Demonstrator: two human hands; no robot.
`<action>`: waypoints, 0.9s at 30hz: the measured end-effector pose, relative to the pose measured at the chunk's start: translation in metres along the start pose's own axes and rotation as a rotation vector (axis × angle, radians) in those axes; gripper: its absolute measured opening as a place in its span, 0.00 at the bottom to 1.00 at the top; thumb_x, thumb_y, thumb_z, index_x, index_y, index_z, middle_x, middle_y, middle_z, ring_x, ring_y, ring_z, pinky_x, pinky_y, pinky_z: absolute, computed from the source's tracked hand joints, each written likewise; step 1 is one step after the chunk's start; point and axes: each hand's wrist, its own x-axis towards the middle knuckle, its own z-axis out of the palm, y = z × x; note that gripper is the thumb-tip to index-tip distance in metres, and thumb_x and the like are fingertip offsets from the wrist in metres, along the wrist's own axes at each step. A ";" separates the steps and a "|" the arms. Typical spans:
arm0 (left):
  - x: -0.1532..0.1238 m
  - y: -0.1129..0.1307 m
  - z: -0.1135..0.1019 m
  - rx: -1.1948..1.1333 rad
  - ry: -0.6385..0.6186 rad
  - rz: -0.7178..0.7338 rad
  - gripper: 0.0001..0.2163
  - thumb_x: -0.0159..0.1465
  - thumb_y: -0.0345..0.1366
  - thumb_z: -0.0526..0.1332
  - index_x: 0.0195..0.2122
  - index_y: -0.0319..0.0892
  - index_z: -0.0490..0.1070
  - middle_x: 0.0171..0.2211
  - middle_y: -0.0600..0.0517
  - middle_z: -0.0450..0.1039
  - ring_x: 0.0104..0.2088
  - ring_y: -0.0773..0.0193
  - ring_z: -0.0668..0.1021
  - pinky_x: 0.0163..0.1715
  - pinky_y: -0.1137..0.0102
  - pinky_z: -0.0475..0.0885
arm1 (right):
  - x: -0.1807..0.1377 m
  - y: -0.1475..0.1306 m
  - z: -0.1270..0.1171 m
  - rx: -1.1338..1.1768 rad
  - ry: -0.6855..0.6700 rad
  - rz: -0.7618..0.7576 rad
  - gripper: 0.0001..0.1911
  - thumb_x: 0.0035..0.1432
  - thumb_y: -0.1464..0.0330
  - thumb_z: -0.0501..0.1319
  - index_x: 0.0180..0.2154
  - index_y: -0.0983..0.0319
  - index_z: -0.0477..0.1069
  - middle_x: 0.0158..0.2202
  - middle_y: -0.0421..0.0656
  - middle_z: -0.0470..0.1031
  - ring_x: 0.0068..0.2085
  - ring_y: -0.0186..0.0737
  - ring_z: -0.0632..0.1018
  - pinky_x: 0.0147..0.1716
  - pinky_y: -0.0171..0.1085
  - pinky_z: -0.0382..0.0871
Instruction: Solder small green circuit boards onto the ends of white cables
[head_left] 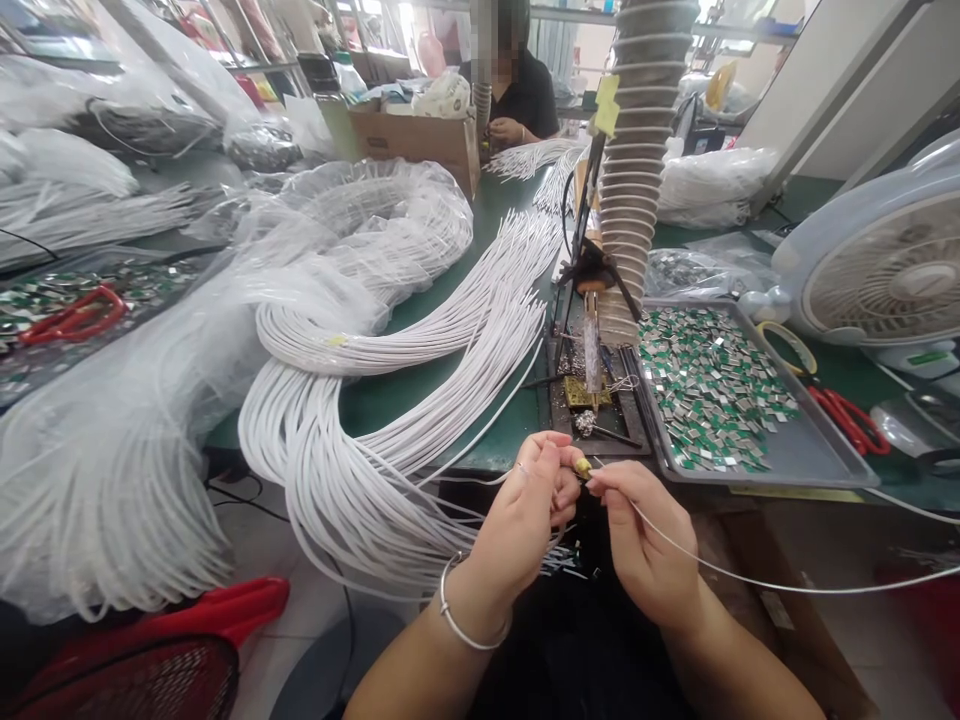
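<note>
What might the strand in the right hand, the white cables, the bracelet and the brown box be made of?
Strand: possibly metal wire, perhaps coated; thin, silvery sheen.
White cables: probably plastic-coated; smooth, softly shiny.
Bracelet: likely polished metal; bright glints.
Brown box: apparently cardboard; matte, flat panels.
</note>
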 end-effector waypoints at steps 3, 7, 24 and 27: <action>-0.002 -0.001 0.006 -0.116 0.012 -0.028 0.17 0.57 0.50 0.62 0.36 0.41 0.64 0.31 0.55 0.67 0.23 0.75 0.66 0.22 0.77 0.61 | 0.002 -0.005 0.005 0.002 -0.004 0.002 0.12 0.57 0.78 0.54 0.42 0.60 0.68 0.31 0.42 0.75 0.33 0.35 0.77 0.33 0.35 0.75; -0.006 -0.008 0.005 -0.162 -0.039 -0.046 0.14 0.60 0.48 0.60 0.37 0.44 0.63 0.34 0.56 0.68 0.30 0.72 0.71 0.31 0.75 0.67 | 0.005 -0.008 0.008 -0.051 0.019 -0.005 0.10 0.56 0.78 0.57 0.40 0.61 0.69 0.33 0.43 0.76 0.34 0.35 0.78 0.32 0.34 0.74; -0.009 -0.012 -0.004 0.519 -0.154 0.207 0.07 0.65 0.38 0.54 0.33 0.41 0.63 0.35 0.53 0.63 0.31 0.70 0.66 0.33 0.72 0.63 | 0.009 0.003 -0.022 -0.233 0.123 0.135 0.06 0.57 0.74 0.56 0.38 0.59 0.67 0.31 0.40 0.72 0.32 0.35 0.74 0.33 0.35 0.71; -0.008 -0.010 -0.004 0.477 -0.129 0.218 0.05 0.64 0.37 0.56 0.34 0.42 0.62 0.36 0.53 0.63 0.29 0.72 0.65 0.30 0.74 0.62 | 0.021 0.019 -0.039 -0.483 0.120 0.151 0.05 0.58 0.71 0.55 0.37 0.60 0.68 0.32 0.42 0.74 0.33 0.37 0.75 0.36 0.37 0.70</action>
